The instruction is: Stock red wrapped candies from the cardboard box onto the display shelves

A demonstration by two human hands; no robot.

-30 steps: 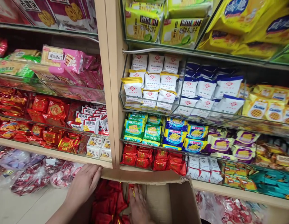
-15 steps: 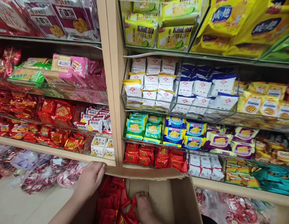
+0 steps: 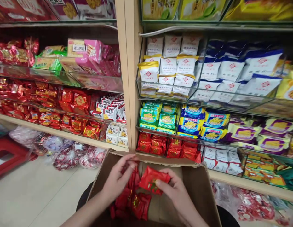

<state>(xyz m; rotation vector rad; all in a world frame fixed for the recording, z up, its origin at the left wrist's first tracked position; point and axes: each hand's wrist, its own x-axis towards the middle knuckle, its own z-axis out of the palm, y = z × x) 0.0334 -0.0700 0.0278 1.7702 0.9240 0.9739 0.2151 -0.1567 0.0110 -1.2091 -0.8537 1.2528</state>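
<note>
We've got a red snack packet [image 3: 154, 182] pinched in our right hand [image 3: 176, 190] above the cardboard box [image 3: 203, 189], lower middle; left hand [image 3: 118, 178] half-curled, maybe gripping packets. Next probably needs lifting it clear.

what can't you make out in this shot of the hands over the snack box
Head view only:
- Print on the red packet: too small, partly under the right hand.
- Whether the left hand grips a packet: fingers hide it.
- The cardboard box bottom: cut off by the lower edge.
- Top shelf packs: cropped.
</note>
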